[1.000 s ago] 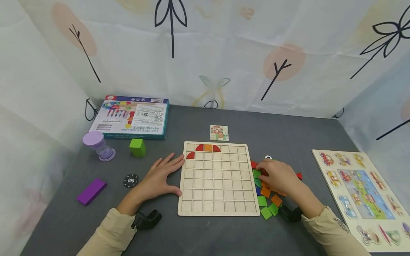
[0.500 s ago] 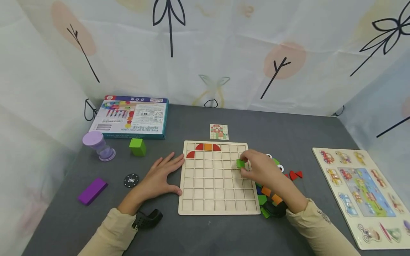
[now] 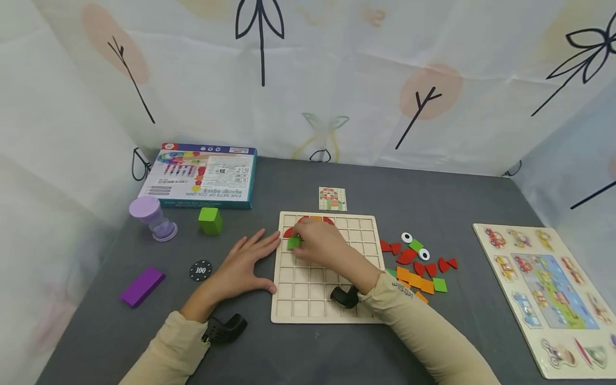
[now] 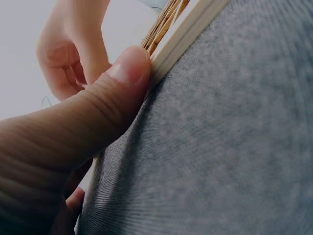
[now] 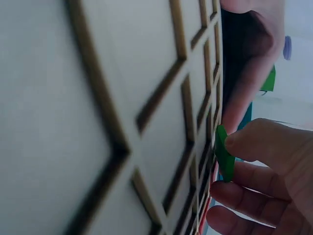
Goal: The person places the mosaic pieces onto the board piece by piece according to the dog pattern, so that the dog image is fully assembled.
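My right hand [image 3: 320,243] pinches a green square tile [image 3: 293,243] over the upper left of the wooden grid board [image 3: 313,305]. In the right wrist view the green tile stands on edge between thumb and fingers, close to the board's ridges. My left hand [image 3: 240,266] lies along the board's left edge, fingers spread, and the left wrist view shows its thumb [image 4: 129,68] against the wooden rim. A red quarter-round tile [image 3: 288,232] sits in the second row, and the top row's red and orange tiles are partly covered by the right hand.
A small pattern card [image 3: 332,199] lies behind the board. Loose red, orange and green tiles [image 3: 411,277] spread to its right, near a picture puzzle board [image 3: 510,251]. Left are a box [image 3: 207,176], a sand timer [image 3: 153,218], a green block [image 3: 210,221], a purple block [image 3: 143,287] and a black chip [image 3: 200,270].
My right hand has picked up the green tile from the pile and carried it leftward across the board to the upper left. The left hand has stayed at the board's edge.
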A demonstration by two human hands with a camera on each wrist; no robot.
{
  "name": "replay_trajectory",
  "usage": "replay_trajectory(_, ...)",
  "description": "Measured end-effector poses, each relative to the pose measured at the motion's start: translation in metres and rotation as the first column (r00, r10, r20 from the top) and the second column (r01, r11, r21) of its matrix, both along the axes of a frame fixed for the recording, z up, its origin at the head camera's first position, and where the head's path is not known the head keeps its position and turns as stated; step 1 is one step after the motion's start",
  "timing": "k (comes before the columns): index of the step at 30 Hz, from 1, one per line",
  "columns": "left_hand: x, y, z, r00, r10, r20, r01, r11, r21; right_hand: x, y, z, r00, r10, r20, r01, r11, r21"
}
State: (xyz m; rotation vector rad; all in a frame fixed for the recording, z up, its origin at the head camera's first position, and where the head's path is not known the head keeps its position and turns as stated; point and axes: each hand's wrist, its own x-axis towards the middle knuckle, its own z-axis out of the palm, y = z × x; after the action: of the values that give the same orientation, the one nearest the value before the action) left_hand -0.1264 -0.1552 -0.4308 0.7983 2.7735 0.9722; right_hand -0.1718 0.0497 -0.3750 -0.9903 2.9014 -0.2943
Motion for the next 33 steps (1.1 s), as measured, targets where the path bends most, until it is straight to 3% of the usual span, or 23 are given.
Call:
replay_trajectory(13, -0.002, 0.001, 0.003, 1.000, -0.003, 0.007, 0.003, 1.000, -0.012, -0.003, -0.012, -0.004, 0.999, 0.025, -0.022, -0.024, 0.999, 0.046)
replay_trajectory(18, -0.002, 0.001, 0.003, 1.000, 0.001, 0.011, 0.000, 1.000, -0.013, -0.001, -0.002, 0.005, 1.000, -0.001, -0.027, 0.002, 0.999, 0.039)
replay_trajectory(25, -0.002, 0.001, 0.002, 1.000, 0.004, 0.009, -0.004, 1.000, -0.020, 0.004, 0.068, 0.025, 0.991, -0.123, -0.059, 0.120, 0.991, -0.052)
replay_trajectory(33, -0.002, 0.000, -0.001, 1.000, 0.005, 0.007, -0.005, 1.000, -0.020, 0.011, 0.159, 0.015, 0.976, -0.218, 0.010, 0.218, 0.976, -0.014)
